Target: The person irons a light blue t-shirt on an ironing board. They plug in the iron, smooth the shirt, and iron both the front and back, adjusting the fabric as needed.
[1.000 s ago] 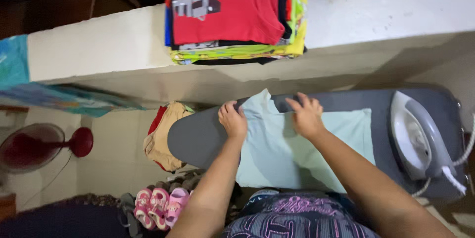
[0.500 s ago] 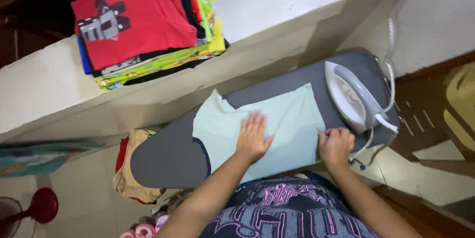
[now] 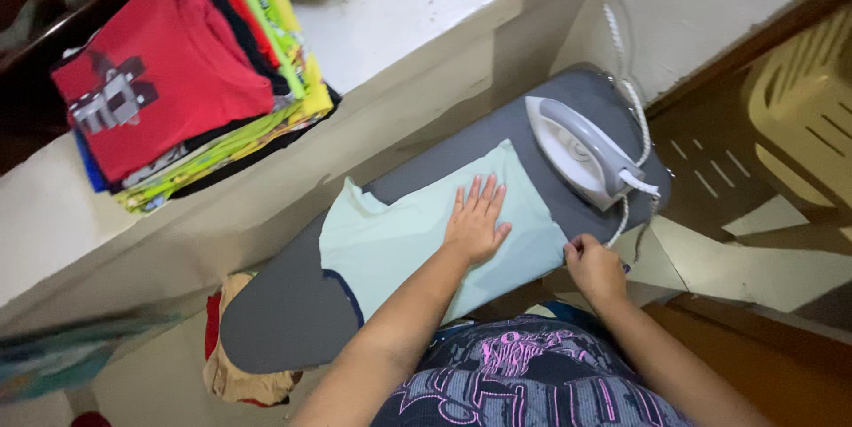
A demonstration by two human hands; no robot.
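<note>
Pale-green shirt (image 3: pixel 399 241) unmoved; left hand (image 3: pixel 477 223) has slid toward the iron (image 3: pixel 581 152).

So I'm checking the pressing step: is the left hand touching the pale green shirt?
Touching. The head view shows the left hand lying flat, fingers spread, on the pale green shirt.

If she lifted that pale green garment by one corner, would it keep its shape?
Probably not. The garment lies thin and flat on the ironing board, so it would likely droop. It looks light. The left hand presses it flat while the right hand pinches its edge, hinting it slides easily.
</note>
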